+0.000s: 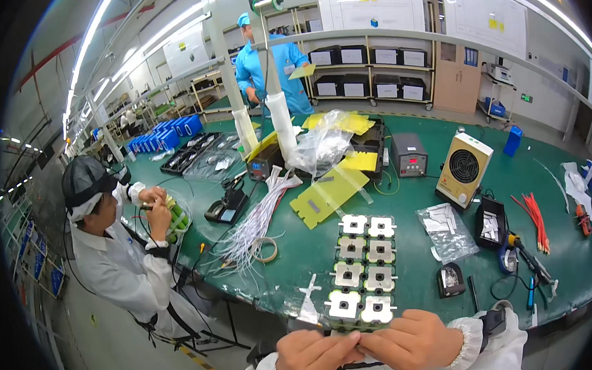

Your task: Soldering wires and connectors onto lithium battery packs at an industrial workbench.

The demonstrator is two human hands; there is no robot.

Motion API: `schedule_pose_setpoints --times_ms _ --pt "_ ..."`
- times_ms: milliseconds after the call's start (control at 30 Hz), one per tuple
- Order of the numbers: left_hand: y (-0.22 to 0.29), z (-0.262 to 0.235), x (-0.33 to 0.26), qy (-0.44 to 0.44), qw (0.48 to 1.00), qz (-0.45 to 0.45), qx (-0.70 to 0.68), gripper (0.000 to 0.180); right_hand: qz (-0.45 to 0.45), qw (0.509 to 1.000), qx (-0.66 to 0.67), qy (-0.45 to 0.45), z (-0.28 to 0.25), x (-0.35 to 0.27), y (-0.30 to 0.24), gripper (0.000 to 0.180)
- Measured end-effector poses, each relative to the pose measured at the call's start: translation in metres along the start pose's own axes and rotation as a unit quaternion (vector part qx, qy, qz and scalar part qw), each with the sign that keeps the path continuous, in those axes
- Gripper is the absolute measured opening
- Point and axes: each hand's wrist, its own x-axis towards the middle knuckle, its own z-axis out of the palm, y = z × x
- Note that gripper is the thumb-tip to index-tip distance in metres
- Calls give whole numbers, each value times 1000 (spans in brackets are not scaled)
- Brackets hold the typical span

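Observation:
A battery pack [362, 269] topped with two columns of square silver metal tabs lies at the table's near edge. My left hand [310, 357] and my right hand [411, 342] meet just in front of its near end. Both are closed, thumbs and fingertips pinched close together. Whatever lies between the fingers is too small or hidden to make out. Left of the pack are pale strips of tape [308, 299]. Beyond its far end sits a yellow-green board [328, 195].
White wires [257, 218] and a tape roll [266, 250] lie to the left, near a soldering stand [227, 203]. A fan unit [464, 170], a bag of tabs [446, 230], a black tray [491, 222] and red wires [534, 221] are right. A co-worker [120, 243] sits left.

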Motion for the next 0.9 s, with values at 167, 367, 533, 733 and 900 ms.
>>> schedule_pose_setpoints --times_ms 167,367,533,733,900 --pt "5 -15 11 5 993 -1 120 10 50 999 13 7 9 -5 1 19" --pt "1 5 24 37 997 -39 46 11 78 996 38 9 16 -7 1 25" --pt "2 -8 26 -10 998 -31 60 9 67 997 3 -25 19 -6 1 24" --pt "3 -6 37 -5 998 -15 59 6 97 992 -81 18 10 -26 2 22" --pt "-6 3 30 26 996 8 84 7 95 989 -35 111 19 -36 10 24"
